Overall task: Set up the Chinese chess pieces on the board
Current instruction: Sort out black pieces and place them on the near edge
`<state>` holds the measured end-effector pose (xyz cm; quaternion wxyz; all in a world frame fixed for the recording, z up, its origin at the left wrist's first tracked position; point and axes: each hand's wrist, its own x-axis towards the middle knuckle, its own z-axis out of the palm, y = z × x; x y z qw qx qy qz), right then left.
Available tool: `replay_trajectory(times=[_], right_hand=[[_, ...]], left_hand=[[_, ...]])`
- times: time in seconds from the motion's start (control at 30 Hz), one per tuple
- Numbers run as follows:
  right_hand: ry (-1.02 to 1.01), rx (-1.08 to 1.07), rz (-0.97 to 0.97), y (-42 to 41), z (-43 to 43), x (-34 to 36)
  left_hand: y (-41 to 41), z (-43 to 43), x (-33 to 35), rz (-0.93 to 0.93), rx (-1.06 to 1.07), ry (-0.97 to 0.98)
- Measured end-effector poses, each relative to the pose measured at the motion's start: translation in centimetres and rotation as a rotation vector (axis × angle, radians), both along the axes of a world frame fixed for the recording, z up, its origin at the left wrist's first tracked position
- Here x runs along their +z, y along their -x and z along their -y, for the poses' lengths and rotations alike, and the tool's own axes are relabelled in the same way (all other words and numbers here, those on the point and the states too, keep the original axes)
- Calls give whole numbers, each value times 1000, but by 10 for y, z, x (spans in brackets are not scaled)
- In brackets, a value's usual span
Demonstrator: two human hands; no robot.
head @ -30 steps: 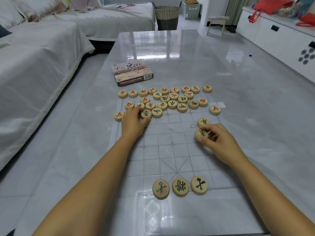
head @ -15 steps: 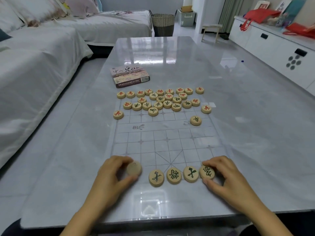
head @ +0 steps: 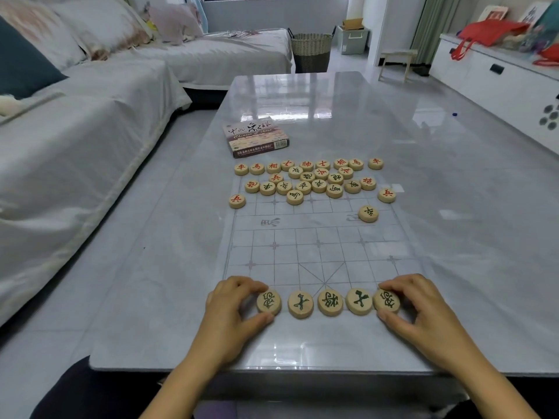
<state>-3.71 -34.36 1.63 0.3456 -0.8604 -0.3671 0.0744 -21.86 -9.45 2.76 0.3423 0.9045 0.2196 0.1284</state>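
On the near edge of the board, a thin printed sheet lying flat on the glossy surface, we have five green-lettered discs in a row. Our left hand pinches the leftmost disc between thumb and fingertips, and our right hand pinches the rightmost disc the same way; both hands are part-closed on a piece resting on the board. The remaining pieces sit bunched at the far end, with one stray green piece near the river line and the box beyond. We judge these discs to be light, rigid wood with smooth faces, likely to slide on the slick sheet. Gripping the rim from opposite sides seems best, and sliding risks shifting the sheet.
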Motion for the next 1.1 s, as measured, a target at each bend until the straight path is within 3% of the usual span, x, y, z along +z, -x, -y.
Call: replay_trajectory(times=[0.83,1.1], right_hand=[[40,-7,-35,-1,-1,3],[28,9,-146,-4,0,7]], left_hand=[[-1,0,-7,-56,-10,-53],[-15,-18,-3,99,79,115]])
